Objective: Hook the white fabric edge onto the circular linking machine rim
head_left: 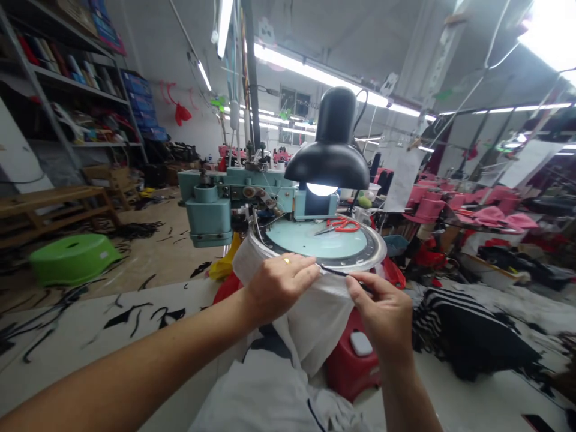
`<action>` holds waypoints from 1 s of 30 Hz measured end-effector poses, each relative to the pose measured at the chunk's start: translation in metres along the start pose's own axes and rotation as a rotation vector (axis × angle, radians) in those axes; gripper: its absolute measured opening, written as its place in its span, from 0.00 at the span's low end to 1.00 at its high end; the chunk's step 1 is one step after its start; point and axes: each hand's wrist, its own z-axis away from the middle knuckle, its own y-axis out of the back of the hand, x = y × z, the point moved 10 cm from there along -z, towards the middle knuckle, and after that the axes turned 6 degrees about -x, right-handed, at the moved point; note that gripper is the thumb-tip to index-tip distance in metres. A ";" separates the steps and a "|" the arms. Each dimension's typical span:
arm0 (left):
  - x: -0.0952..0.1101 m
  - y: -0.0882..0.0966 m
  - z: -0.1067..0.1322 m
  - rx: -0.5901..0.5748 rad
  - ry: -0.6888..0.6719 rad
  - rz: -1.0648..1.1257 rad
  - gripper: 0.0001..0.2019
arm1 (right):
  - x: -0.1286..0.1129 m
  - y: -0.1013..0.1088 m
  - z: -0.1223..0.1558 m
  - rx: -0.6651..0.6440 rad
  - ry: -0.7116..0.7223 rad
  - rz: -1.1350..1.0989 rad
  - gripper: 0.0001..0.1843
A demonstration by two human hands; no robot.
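A round dial-type linking machine [310, 239] stands before me, with white knit fabric [315, 324] hanging from its metal rim. My left hand [281, 285], a ring on one finger, bends over the front of the rim, fingers together on the fabric edge; its thumb is hidden. My right hand [384, 309] pinches a thin black strip [333, 272], which runs along the rim towards my left fingertips. Whether it is a cord or a slim tool I cannot make out. Red-handled scissors [342, 225] lie on the pale green plate inside the dial.
Above the dial a black lamp [330, 147] shines down. Below stands a red stool [355, 366] with a white object on it. Striped dark fabric [468, 330] lies at right. A green stool [74, 258] and black scraps are on the left, near shelves [81, 84].
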 end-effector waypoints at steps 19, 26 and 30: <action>0.000 -0.005 -0.008 -0.038 0.090 0.011 0.04 | 0.039 0.009 0.002 -0.179 -0.137 -0.188 0.10; 0.005 -0.005 -0.014 -0.025 0.016 -0.059 0.06 | 0.019 0.026 -0.009 -0.006 0.054 -0.013 0.06; 0.007 -0.007 -0.017 -0.034 0.001 -0.072 0.05 | 0.013 0.017 -0.011 -0.050 0.087 0.000 0.05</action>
